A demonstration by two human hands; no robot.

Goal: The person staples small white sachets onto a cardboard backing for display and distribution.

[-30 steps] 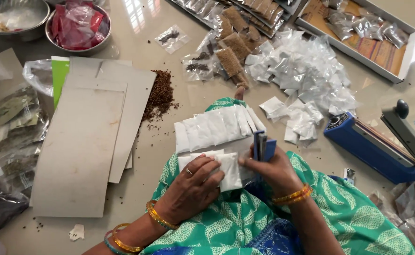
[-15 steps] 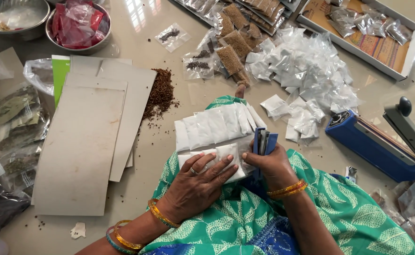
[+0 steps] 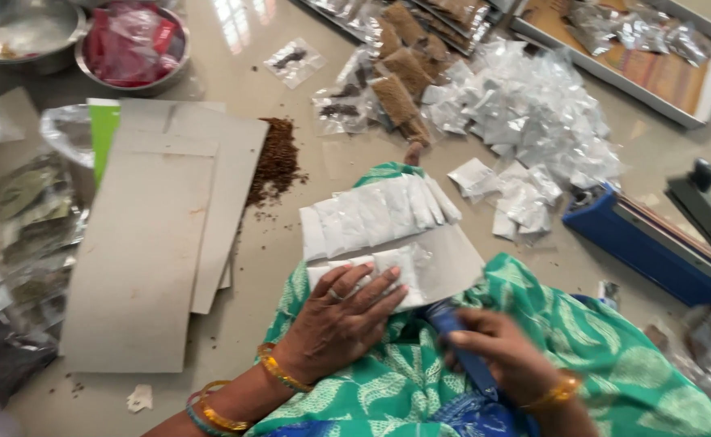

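My left hand (image 3: 341,317) lies flat, fingers spread, pressing a row of small white packets (image 3: 371,275) against a white card on my lap. A second row of overlapping white packets (image 3: 379,212) is fixed higher on the same card (image 3: 452,257). My right hand (image 3: 507,356) is shut on a blue stapler (image 3: 462,348), held low over my green patterned clothing, just right of the card's lower edge. Gold bangles circle both wrists.
Grey cardboard sheets (image 3: 161,235) lie on the floor at left beside a heap of brown seeds (image 3: 276,160). A pile of clear small packets (image 3: 533,113) sits ahead. A blue heat sealer (image 3: 655,243) stands at right. Steel bowls (image 3: 133,48) and trays (image 3: 622,48) line the far side.
My right hand has drawn the blue stapler down and back from the card's right edge toward my lap. My left hand stayed pressed on the lower packets.
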